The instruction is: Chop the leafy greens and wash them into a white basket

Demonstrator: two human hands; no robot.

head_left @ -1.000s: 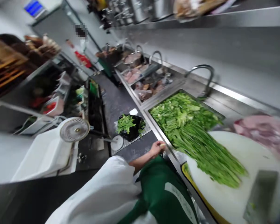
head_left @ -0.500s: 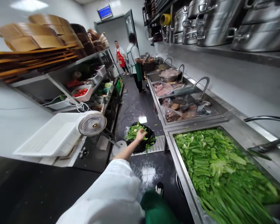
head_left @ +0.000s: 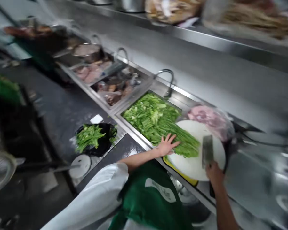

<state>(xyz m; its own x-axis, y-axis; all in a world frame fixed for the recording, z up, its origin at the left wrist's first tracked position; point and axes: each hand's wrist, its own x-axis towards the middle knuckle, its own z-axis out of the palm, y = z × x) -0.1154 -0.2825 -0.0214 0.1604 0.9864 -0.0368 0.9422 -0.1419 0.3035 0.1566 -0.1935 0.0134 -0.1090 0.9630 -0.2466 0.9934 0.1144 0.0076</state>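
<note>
My left hand (head_left: pixel 166 146) is open, its fingers spread at the near edge of a bundle of long green leafy vegetables (head_left: pixel 182 140). The bundle lies partly on a round white cutting board (head_left: pixel 194 169) and runs back toward the sink. In my right hand (head_left: pixel 214 172) is a cleaver (head_left: pixel 207 148), its broad blade over the right part of the board, to the right of the bundle's end. Cut greens (head_left: pixel 148 110) fill the sink on the left of the board. Motion blurs the picture somewhat.
A black-lined bin (head_left: pixel 103 145) heaped with green leaves stands on the floor at left. Behind the board lies pink meat in clear plastic (head_left: pixel 208 118). Farther sinks hold bagged food (head_left: pixel 112 91) and meat (head_left: pixel 92 72). A faucet (head_left: pixel 165 75) arches over the greens.
My view has swung right and down. My left hand has moved from above the bin to the greens by the board, and its fingers have spread. My right hand with the cleaver has come into view.
</note>
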